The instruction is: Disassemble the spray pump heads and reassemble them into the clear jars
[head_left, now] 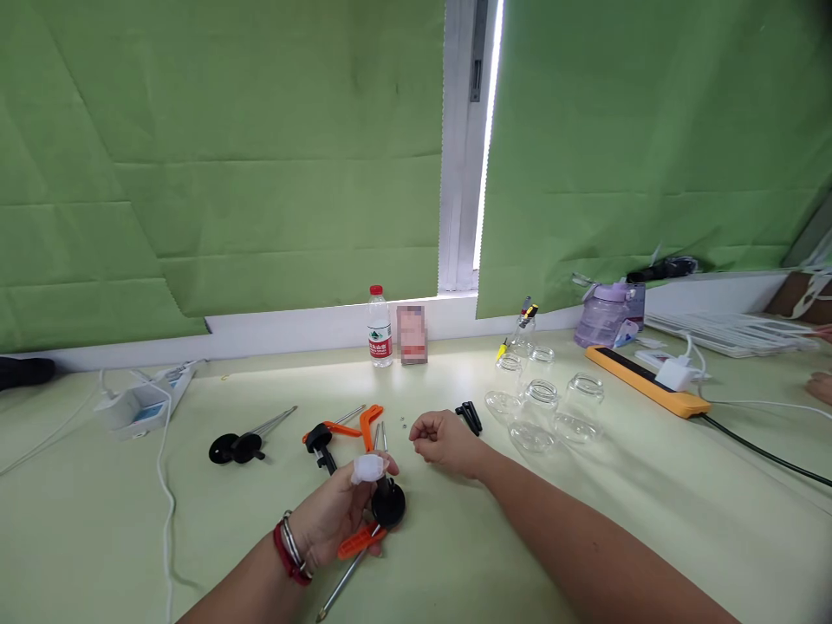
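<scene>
My left hand (pixel 338 516) is closed around a pump part with a black disc (pixel 388 505), an orange lever and a metal rod that trails toward me; a white cot covers one fingertip. My right hand (pixel 442 440) rests on the table with its fingers curled in a pinch near tiny metal bits (pixel 403 422); what it pinches is too small to name. A second black and orange pump part (pixel 338 431) lies just beyond my left hand. A black disc with metal rods (pixel 242 445) lies further left. Small black clips (pixel 469 417) sit right of my right hand.
Several clear glass jars (pixel 542 406) stand to the right. A water bottle (pixel 380 328) stands by the wall. An orange power strip (pixel 650 381) with a white charger and black cable lies at right, a white strip (pixel 146 400) at left. Another person's hand (pixel 820 386) shows far right.
</scene>
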`<state>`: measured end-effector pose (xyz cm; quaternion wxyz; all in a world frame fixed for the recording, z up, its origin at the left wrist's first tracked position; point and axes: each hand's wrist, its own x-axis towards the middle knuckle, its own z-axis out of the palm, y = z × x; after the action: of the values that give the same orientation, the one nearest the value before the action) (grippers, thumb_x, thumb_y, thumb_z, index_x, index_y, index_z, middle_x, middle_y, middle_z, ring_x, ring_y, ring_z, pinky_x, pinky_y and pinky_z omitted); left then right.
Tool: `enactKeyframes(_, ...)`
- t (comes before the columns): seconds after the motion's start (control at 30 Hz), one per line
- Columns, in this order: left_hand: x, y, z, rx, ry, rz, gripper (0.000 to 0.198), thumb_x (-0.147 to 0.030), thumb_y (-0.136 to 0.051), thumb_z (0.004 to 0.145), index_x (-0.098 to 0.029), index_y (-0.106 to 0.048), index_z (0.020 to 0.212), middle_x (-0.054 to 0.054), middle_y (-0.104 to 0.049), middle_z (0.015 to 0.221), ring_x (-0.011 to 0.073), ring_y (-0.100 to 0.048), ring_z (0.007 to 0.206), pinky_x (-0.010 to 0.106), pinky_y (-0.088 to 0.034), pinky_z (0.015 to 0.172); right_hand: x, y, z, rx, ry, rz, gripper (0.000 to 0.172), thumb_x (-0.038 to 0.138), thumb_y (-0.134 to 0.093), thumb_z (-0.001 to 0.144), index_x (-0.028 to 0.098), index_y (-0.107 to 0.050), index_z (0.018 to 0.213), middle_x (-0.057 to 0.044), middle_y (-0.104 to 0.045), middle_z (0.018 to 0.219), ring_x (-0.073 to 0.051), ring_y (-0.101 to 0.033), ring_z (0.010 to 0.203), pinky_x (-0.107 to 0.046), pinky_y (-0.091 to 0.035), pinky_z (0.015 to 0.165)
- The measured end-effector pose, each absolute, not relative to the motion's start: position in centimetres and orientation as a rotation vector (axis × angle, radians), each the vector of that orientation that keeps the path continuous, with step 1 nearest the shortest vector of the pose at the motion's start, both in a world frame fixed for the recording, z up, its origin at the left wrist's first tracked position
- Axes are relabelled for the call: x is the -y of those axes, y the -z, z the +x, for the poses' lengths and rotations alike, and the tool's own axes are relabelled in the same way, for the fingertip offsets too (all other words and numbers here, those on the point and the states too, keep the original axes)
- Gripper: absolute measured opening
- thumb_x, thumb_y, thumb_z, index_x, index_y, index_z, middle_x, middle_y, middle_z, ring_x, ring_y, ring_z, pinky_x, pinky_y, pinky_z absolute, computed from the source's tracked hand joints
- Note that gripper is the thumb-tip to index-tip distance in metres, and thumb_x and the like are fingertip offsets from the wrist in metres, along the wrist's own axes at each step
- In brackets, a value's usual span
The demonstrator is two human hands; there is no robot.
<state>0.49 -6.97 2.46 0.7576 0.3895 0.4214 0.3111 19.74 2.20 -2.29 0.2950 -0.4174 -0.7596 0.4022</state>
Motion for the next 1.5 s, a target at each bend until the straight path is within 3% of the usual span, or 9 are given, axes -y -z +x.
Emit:
enactKeyframes(0.27, 6.8, -2.2, 0.3, -0.906, -0.671, 0.843, 0.036, -0.044, -0.053, 0.071, -0.023, -0.051, 0.100, 0.001, -0.051, 0.073, 0.0197, -0.057, 0.063, 0.025, -0.042, 0.043, -0.4, 0.3, 19.5, 1.671, -1.616, -0.886, 0.019, 0.023, -0.066, 0.066, 0.014, -0.067, 0.081, 0.003, -0.058, 0.054, -0.008, -0.050, 0.049, -0.024, -0.042, 0.054)
enactKeyframes(0.4, 6.8, -2.0, 0.3, -0.882, -0.675, 0.846, 0.036, -0.043, -0.055, 0.071, -0.024, -0.051, 0.102, 0.002, -0.052, 0.078, 0.0204, -0.057, 0.066, 0.025, -0.041, 0.043, 0.3, -0.8, 19.3, 1.712, -1.705, -0.728, 0.023, 0.030, -0.072, 0.065, 0.013, -0.067, 0.080, 0.000, -0.062, 0.064, -0.009, -0.052, 0.053, -0.025, -0.042, 0.057)
enactKeyframes(0.67, 7.0, -2.1, 0.7, -0.868, -0.658, 0.895, 0.034, -0.041, -0.056, 0.070, -0.021, -0.053, 0.098, 0.003, -0.052, 0.081, 0.0198, -0.058, 0.068, 0.022, -0.042, 0.041, 1.4, -1.5, 18.7, 1.830, -1.679, -0.622, 0.015, 0.025, -0.067, 0.070, 0.015, -0.067, 0.082, 0.000, -0.061, 0.075, -0.009, -0.051, 0.062, -0.025, -0.043, 0.063)
enactKeyframes(0.93, 7.2, -2.8, 1.2, -0.936, -0.671, 0.852, 0.044, -0.038, -0.058, 0.067, -0.022, -0.048, 0.107, 0.002, -0.049, 0.081, 0.0174, -0.055, 0.064, 0.023, -0.041, 0.040, 2.0, -2.2, 18.6, 1.965, -1.562, -0.566, 0.009, 0.015, -0.064, 0.070, 0.017, -0.067, 0.079, 0.001, -0.064, 0.085, -0.013, -0.057, 0.080, -0.027, -0.043, 0.077)
enactKeyframes(1.1, 7.3, -3.0, 1.3, -0.934, -0.660, 0.864, 0.039, -0.039, -0.057, 0.066, -0.021, -0.048, 0.100, 0.003, -0.051, 0.080, 0.0182, -0.055, 0.066, 0.023, -0.040, 0.040, 2.0, -2.3, 18.7, 2.021, -1.528, -0.568, 0.011, 0.014, -0.064, 0.070, 0.018, -0.068, 0.079, 0.001, -0.063, 0.085, -0.013, -0.057, 0.082, -0.026, -0.044, 0.078)
enactKeyframes(1.5, 7.2, -2.5, 1.1, -0.933, -0.673, 0.866, 0.046, -0.040, -0.059, 0.067, -0.021, -0.050, 0.108, 0.003, -0.051, 0.081, 0.0175, -0.055, 0.064, 0.024, -0.040, 0.041, 1.6, -1.8, 18.6, 1.942, -1.674, -0.472, 0.011, 0.021, -0.067, 0.070, 0.018, -0.068, 0.081, 0.000, -0.064, 0.087, -0.014, -0.058, 0.085, -0.028, -0.043, 0.080)
